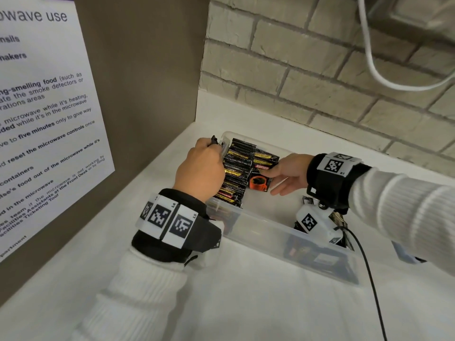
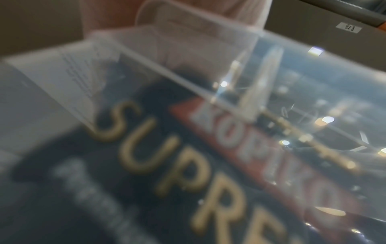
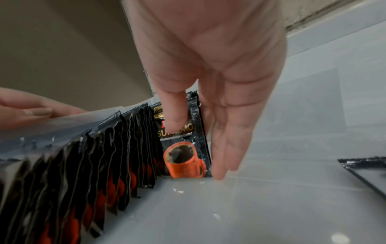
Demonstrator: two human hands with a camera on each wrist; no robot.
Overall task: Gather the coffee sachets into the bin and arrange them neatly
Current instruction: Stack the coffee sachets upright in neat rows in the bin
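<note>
A clear plastic bin (image 1: 266,226) stands on the white counter. Several black coffee sachets (image 1: 237,168) stand on edge in a row along its left wall (image 3: 100,158). My left hand (image 1: 200,169) grips the bin's left rim from outside; its wrist view shows a blurred sachet (image 2: 146,165) through the bin wall (image 2: 188,49). My right hand (image 1: 286,177) is inside the bin, fingers straight, fingertips (image 3: 218,173) on the floor. Its thumb (image 3: 174,115) presses the front sachet (image 3: 183,148), printed with an orange cup (image 1: 257,183), against the row. More sachets (image 1: 310,253) lie flat at the bin's near end.
A brown panel with a microwave notice (image 1: 44,114) rises close on the left. A brick wall (image 1: 320,77) runs behind, with a white cable (image 1: 374,65) hanging. A black cable (image 1: 369,279) trails over the counter (image 1: 246,303). One flat sachet (image 3: 367,166) lies on the bin floor at right.
</note>
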